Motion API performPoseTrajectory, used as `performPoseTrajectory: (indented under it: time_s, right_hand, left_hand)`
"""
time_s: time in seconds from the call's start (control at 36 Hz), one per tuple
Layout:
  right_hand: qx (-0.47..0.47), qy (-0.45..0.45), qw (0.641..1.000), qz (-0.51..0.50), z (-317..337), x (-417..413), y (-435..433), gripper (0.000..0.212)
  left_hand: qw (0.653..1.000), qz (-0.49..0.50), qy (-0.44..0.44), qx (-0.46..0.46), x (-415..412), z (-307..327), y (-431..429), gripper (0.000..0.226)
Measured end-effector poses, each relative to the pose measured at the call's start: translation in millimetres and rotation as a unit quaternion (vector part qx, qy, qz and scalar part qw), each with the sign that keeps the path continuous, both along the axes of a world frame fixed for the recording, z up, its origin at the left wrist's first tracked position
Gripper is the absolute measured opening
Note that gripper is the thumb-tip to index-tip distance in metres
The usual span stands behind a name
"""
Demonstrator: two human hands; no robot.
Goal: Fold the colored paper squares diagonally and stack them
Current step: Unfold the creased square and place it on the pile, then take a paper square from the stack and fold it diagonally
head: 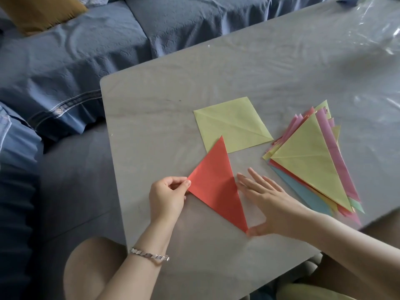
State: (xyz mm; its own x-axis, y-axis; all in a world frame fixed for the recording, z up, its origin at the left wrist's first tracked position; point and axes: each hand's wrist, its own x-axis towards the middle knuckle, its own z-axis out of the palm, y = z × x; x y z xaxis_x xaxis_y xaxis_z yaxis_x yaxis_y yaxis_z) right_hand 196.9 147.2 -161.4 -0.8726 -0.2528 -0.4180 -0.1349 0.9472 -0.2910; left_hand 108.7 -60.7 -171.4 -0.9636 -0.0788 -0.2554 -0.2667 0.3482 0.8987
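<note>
- Your left hand (167,197) pinches the left corner of the red triangle (216,185) on the table (151,118).
- Your right hand (267,204) lies flat, released, along its right edge.
- The stack (311,161) sits right.

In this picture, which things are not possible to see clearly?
- Stack of folded papers, head view: the yellow top triangle covers the lower sheets, so their number is unclear.
- Red triangle: its near corner is hidden by the right hand.
- Yellow square: its near corner lies under the red triangle.
- Left hand pinches the red triangle's left corner, hiding it.
</note>
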Motion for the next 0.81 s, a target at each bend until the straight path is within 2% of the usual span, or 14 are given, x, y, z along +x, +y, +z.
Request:
performPoseTrajectory:
  time_s: [0.08,0.17,0.25,0.36,0.42,0.47,0.53,0.56,0.61,0.69,0.75,0.81]
  right_hand:
    - [-0.014,-0.028,0.999,-0.003,4,1,0,0.126]
    - [-0.11,-0.029,0.991,-0.065,12,-6,-2,0.128]
    - [-0.24,0.022,0.957,-0.161,16,-16,-9,0.106]
    - [-0.373,0.132,0.876,-0.276,18,-22,-9,0.06]
    - [-0.351,0.212,0.859,-0.306,20,-23,1,0.045]
    - [-0.31,0.277,0.844,-0.339,24,-23,18,0.039]
    - [-0.265,0.292,0.84,-0.374,30,-20,37,0.037]
    - [-0.229,0.29,0.844,-0.389,32,-17,47,0.037]
    - [-0.125,0.263,0.863,-0.413,30,-9,66,0.042]
    - [0.066,0.166,0.898,-0.402,22,1,75,0.057]
    - [0.095,0.166,0.904,-0.382,20,3,72,0.059]
    - [0.058,0.229,0.915,-0.326,18,-2,67,0.054]
  left_hand:
    - [1.0,0.002,0.001,0.001,0,-1,0,0.019]
    - [1.0,0.021,-0.01,0.019,0,-1,1,0.014]
    - [0.994,0.038,-0.038,0.096,3,7,8,0.006]
    - [0.989,0.004,-0.031,0.148,7,25,28,0.012]
    - [0.991,-0.03,-0.008,0.131,6,31,38,0.013]
    - [0.995,-0.059,0.014,0.083,-1,32,50,0.016]
    - [0.997,-0.065,0.017,0.032,-12,30,60,0.007]
    - [0.998,-0.06,0.008,0.006,-18,29,65,0.009]
    - [0.998,-0.046,-0.015,-0.048,-30,25,73,0.033]
    - [0.993,-0.047,-0.025,-0.106,-41,26,81,0.047]
    - [0.986,-0.064,-0.026,-0.154,-45,26,86,0.048]
    - [0.979,-0.074,-0.034,-0.186,-48,27,91,0.046]
